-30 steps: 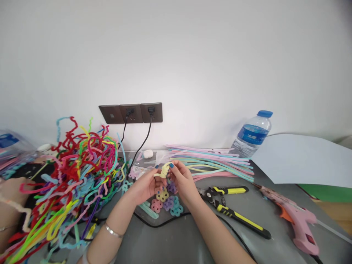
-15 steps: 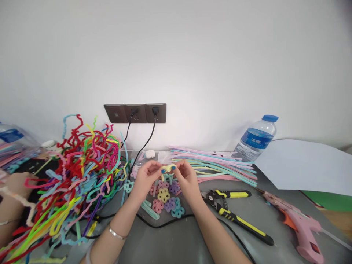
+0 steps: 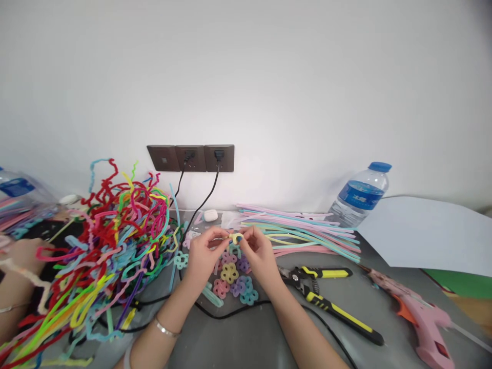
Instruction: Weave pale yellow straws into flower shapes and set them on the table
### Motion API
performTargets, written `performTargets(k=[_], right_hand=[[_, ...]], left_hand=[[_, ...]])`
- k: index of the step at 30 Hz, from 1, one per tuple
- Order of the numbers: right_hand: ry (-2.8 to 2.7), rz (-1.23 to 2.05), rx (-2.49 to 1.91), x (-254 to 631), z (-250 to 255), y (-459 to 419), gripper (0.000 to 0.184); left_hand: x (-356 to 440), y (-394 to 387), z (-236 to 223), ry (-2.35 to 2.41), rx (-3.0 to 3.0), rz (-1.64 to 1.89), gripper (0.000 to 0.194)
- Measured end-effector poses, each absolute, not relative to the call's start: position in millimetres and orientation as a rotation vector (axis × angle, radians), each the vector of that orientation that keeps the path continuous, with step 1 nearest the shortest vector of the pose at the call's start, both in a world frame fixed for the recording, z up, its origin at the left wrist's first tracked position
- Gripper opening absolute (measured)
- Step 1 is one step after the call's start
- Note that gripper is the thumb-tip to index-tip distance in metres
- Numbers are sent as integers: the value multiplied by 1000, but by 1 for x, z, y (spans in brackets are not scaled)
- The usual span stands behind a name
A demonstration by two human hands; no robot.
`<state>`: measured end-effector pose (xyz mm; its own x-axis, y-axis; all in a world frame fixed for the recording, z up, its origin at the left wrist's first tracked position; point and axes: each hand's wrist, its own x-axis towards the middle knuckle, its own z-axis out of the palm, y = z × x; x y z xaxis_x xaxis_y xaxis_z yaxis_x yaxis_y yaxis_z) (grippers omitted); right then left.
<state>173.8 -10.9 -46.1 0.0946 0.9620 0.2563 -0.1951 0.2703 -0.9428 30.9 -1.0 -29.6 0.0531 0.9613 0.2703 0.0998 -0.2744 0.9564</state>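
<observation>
Yellow pipe cleaner [image 3: 236, 239] between both hands [image 3: 205, 251] [image 3: 262, 252]

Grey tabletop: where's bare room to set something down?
Bare tabletop shows between the forearms, nearer than the thin black cable, and between the black-and-yellow pliers and pink glue gun. Crowded: left, the tangled multicoloured fuzzy pipe cleaners; centre, pastel flower shapes.

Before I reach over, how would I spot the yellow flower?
On the gray table, find the left hand and right hand. Below and between them lie fuzzy flowers. The yellow flower sits mid-cluster, the only yellow one among pink, purple and blue.
</observation>
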Motion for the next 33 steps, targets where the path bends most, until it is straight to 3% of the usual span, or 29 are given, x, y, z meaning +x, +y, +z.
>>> performTargets(k=[5,18,23,29,33], right_hand=[[-1086,1070,-890,173,-43,-11,24],[-872,1599,-805,180,-37,-11,31],[-751,1570,-746,178,-40,-9,30],[-734,1539,-732,179,-40,-7,31],[-743,1524,-740,179,-41,-6,30]], left_hand=[[32,-4,-29,1141,1635,1358,2],[28,-4,-30,1112,1974,1214,13],[32,-9,-25,1076,1866,1197,30],[33,0,-33,955,1350,1331,36],[28,9,-39,1029,1241,1292,23]])
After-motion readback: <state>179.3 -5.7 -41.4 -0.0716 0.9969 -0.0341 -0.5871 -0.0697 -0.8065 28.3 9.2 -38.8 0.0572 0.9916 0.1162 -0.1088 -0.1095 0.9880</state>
